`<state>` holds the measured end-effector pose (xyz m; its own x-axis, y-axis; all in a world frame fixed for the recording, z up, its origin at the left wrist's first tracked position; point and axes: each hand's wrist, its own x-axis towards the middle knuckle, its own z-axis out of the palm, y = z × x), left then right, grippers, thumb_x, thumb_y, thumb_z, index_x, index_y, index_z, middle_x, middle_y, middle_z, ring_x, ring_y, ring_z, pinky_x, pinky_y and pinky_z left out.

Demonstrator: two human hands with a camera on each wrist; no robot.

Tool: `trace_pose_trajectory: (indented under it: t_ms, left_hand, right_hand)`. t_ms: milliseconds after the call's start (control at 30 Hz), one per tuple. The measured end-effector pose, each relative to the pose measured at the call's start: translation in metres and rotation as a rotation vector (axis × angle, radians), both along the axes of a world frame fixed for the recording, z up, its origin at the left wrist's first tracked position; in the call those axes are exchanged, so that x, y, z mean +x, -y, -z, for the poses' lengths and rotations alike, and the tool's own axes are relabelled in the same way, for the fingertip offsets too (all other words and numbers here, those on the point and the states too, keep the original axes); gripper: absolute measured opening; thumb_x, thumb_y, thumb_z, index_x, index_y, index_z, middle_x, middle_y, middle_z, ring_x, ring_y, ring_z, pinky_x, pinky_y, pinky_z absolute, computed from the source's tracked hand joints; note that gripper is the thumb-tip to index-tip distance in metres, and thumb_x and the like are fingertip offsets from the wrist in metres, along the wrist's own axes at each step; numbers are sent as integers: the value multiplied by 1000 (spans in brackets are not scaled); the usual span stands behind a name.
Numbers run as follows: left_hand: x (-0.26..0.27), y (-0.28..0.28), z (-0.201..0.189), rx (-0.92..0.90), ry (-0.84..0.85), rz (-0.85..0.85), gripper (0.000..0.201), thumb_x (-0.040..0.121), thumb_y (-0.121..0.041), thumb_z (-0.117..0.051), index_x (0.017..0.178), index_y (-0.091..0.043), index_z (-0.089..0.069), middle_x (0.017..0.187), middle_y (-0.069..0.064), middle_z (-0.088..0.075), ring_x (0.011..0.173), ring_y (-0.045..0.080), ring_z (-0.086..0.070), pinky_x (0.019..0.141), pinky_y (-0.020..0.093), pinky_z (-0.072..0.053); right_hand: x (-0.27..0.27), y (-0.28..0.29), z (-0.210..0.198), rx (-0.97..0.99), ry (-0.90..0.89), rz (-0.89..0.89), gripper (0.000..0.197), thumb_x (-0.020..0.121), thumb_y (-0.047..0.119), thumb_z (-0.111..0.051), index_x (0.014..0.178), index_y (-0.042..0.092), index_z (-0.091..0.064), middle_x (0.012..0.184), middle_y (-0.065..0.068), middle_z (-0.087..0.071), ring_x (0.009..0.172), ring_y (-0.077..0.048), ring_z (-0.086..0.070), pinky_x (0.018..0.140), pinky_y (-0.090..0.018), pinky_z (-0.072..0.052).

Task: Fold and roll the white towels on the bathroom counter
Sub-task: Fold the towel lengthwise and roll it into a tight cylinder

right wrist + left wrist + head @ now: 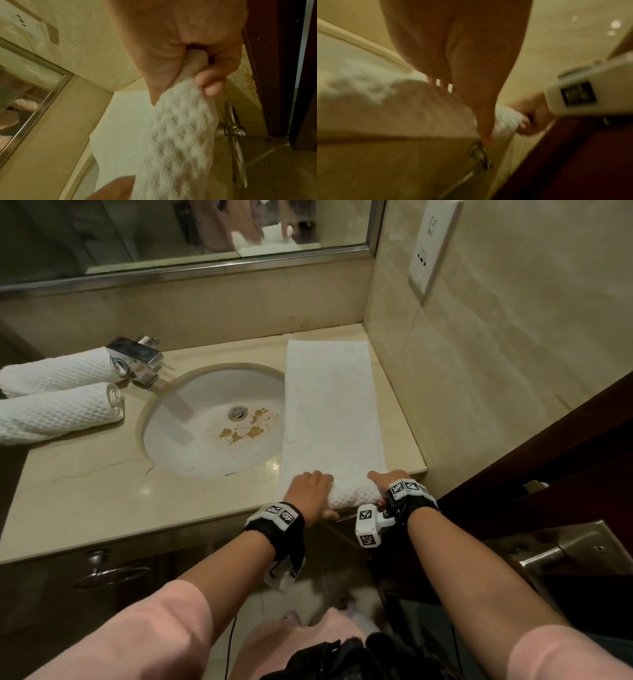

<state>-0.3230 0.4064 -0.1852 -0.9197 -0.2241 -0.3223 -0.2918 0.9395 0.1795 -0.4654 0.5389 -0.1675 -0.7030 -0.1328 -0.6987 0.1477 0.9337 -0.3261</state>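
A white waffle towel [332, 405] lies folded into a long strip on the counter [102, 491], right of the sink, running from the back wall to the front edge. Its near end is turned into a short roll [352, 494] at the counter's front edge. My left hand [310, 491] grips the roll's left part, fingers over the top and thumb underneath. My right hand [385, 479] grips its right end; in the right wrist view the fingers [211, 82] curl round the towel [180, 135]. The left wrist view is blurred, showing my left hand [462, 67] on the towel [505, 119].
Two rolled white towels [58, 392] lie at the counter's left beside the chrome tap [137, 357]. The sink basin [212, 419] holds yellowish debris. A mirror [171, 231] and tiled wall with a socket plate [435, 244] close the back and right. A dark door [548, 457] stands right.
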Motion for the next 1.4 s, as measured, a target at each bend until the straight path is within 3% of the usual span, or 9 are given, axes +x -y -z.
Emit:
trace_pose_trajectory:
  t_ms: [100, 200, 333, 500, 633, 933, 1067, 1133, 1400]
  left_hand:
    - [-9, -14, 18, -108, 94, 19, 86, 74, -47, -73, 137, -10, -29, 134, 11, -37, 120, 28, -39, 102, 37, -32]
    - [-17, -12, 27, -194, 46, -13, 51, 88, -20, -57, 132, -9, -34, 130, 11, -42, 116, 29, -41, 95, 36, -33]
    - [-32, 3, 32, -140, 85, 2, 47, 85, -21, -62, 125, -10, -39, 124, 11, -49, 112, 29, -46, 90, 35, -36]
    - [-54, 25, 26, 45, 245, 73, 69, 77, -31, -75, 131, -11, -38, 127, 13, -50, 116, 31, -49, 96, 41, -43]
    - [-67, 38, 21, 174, 310, 82, 64, 76, -26, -75, 129, -13, -43, 127, 9, -55, 115, 27, -54, 99, 38, -41]
    - [-39, 11, 27, -217, 62, 32, 51, 82, -32, -64, 121, -6, -45, 120, 11, -45, 107, 27, -45, 89, 33, -38]
    - [-27, 5, 34, -258, 11, 10, 51, 52, -30, -85, 90, -9, -59, 87, 7, -56, 77, 22, -52, 67, 30, -45]
    - [-33, 12, 31, -241, 69, 19, 51, 70, -32, -77, 106, -5, -52, 105, 10, -54, 93, 26, -51, 79, 33, -42]
    - [-67, 51, 23, 66, 150, 43, 60, 80, -33, -70, 125, -8, -42, 125, 12, -50, 113, 29, -50, 94, 36, -41]
  right_hand:
    - [-1, -3, -4, -16, 20, 25, 41, 78, 53, -52, 75, 13, -59, 78, -7, -65, 74, -27, -62, 68, -33, -46]
    - [-6, 2, 1, -16, 9, 63, 56, 78, 50, -49, 105, 3, -60, 96, -12, -66, 77, -27, -61, 60, -30, -41]
    - [-4, 17, 9, -17, -41, 184, 72, 86, 39, -55, 135, -2, -23, 134, -19, -47, 116, -35, -51, 93, -41, -44]
    - [12, 27, 6, -68, -379, -532, 54, 84, 24, -60, 132, 15, -36, 138, -8, -34, 129, -26, -30, 109, -36, -24]
    - [37, 33, 27, 27, -420, -891, 83, 76, 15, -67, 145, 11, -20, 144, -12, -26, 137, -30, -21, 119, -44, -4]
    - [21, 63, 37, 151, -445, -904, 61, 83, 25, -63, 135, 11, -33, 135, -11, -36, 127, -28, -33, 110, -41, -19]
    - [16, 72, 40, 199, -432, -950, 57, 81, 22, -62, 130, 10, -36, 130, -12, -39, 122, -28, -37, 103, -40, -25]
    - [18, 73, 42, 198, -456, -927, 58, 81, 24, -63, 131, 11, -36, 130, -11, -39, 122, -27, -36, 104, -40, -25]
    - [43, 40, 44, 69, -701, -985, 70, 90, 3, -42, 151, 9, -9, 158, -10, -14, 147, -25, -7, 116, -46, 12]
